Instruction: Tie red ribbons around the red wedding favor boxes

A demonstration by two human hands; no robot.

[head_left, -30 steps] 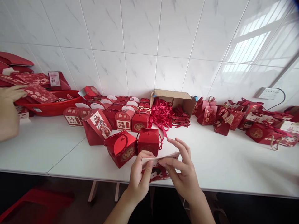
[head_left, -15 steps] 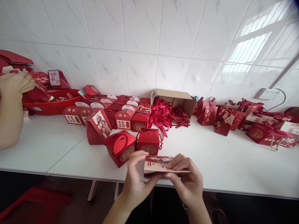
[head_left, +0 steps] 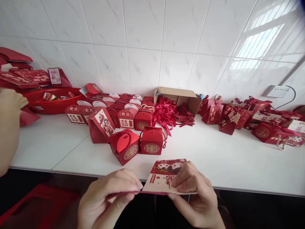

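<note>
A flat folded card box (head_left: 164, 178), red with cream panels and printed figures, is held at the table's front edge. My left hand (head_left: 111, 197) pinches its left side between thumb and fingers. On the right side, my right hand (head_left: 195, 194) grips it, thumb below and fingers on the printed face. Just beyond stand two red boxes with rope handles, one tilted-looking (head_left: 125, 146) and one squarely facing me (head_left: 152, 141). A taller red box with a printed label (head_left: 101, 125) is behind them to the left.
Rows of red boxes (head_left: 126, 119) and a cardboard box (head_left: 176, 92) of red ribbons line the wall. Finished-looking bags (head_left: 213, 111) stand right. At left, another person's arm (head_left: 9, 130) is near a red basin (head_left: 54, 106) and a small red box.
My left hand has moved left and down, and the card box now lies more spread out with its printed face showing. The other person's hand has come down from the pile with a red box.
</note>
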